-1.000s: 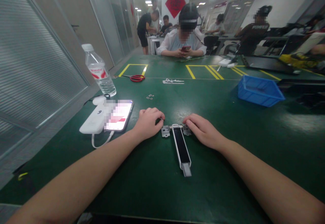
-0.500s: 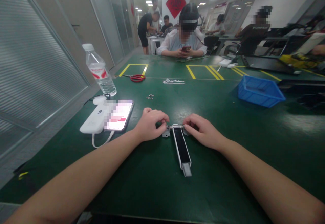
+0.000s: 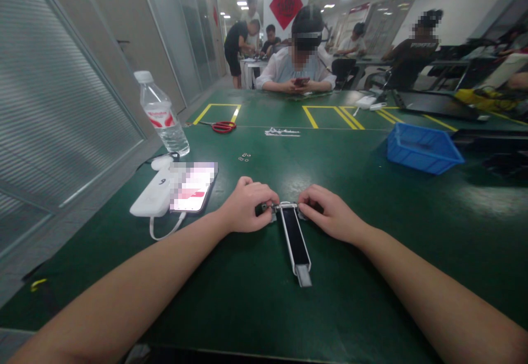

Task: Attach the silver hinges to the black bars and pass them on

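Between 2 hands' fingers (image 3: pixel 270 202) lies the slim black-and-white device (image 3: pixel 295 237).

Open green tabletop (image 3: pixel 350 155) between the hands and the blue bin (image 3: pixel 424 148)

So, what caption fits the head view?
Left hand and right hand at the far end of a black-and-white bar on a green tabletop.
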Demonstrator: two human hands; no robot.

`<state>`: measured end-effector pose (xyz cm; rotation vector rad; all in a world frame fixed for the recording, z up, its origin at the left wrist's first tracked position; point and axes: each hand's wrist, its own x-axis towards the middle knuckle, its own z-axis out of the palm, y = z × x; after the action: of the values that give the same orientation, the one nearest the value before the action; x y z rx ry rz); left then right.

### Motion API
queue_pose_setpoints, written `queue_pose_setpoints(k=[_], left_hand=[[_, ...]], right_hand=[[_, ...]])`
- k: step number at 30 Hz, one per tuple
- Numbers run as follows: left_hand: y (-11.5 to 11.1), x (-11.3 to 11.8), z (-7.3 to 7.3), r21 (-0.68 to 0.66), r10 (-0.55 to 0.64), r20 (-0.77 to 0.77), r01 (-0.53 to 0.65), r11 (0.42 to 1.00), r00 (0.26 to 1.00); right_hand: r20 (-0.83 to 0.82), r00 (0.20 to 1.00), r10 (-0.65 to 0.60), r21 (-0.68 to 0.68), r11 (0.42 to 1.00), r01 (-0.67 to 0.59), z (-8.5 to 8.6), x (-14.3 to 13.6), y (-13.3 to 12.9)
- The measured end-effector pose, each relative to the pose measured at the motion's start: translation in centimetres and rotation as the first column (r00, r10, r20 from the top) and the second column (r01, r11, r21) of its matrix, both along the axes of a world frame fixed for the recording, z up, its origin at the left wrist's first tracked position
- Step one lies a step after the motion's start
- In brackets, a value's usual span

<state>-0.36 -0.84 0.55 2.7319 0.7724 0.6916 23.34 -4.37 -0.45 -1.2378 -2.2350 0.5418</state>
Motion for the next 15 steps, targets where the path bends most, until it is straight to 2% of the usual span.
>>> queue_pose_setpoints(k=[15], left_hand=[[0.12,-0.15,-0.04,-0.064,0.017,-0.031,-0.018,0.998,0.999]], right_hand=[[-0.003,1.000,0.001,0.011,1.000,-0.001,0.05,-0.02,-0.05]])
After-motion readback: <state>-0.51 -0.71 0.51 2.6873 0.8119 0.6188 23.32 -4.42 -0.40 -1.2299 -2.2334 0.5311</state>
